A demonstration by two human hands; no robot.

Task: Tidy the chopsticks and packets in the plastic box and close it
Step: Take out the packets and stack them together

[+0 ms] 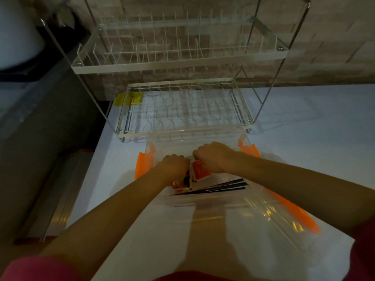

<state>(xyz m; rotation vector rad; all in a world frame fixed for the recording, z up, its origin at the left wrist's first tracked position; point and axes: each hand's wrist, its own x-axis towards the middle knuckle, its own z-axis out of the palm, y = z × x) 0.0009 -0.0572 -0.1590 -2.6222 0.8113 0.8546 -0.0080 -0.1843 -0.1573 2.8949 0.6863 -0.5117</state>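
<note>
- The clear plastic box with orange side latches point(145, 165) stands open on the white table point(304, 138), just in front of the white wire dish rack point(182, 110) at 12 o'clock.
- Inside it, the orange and white sauce packets point(199, 173) lie in the middle, and the thin black chopsticks point(223, 187) lie almost flat toward 4 o'clock.
- The left hand point(175, 166) and right hand point(215, 157) are close together, knuckles up, fingers curled down onto the packets; probably they gather them into one pile.
- The clear lid point(274, 211) rests near 5 o'clock, so closing is not yet done.
- Both forearms reach straight forward from 6 o'clock.
</note>
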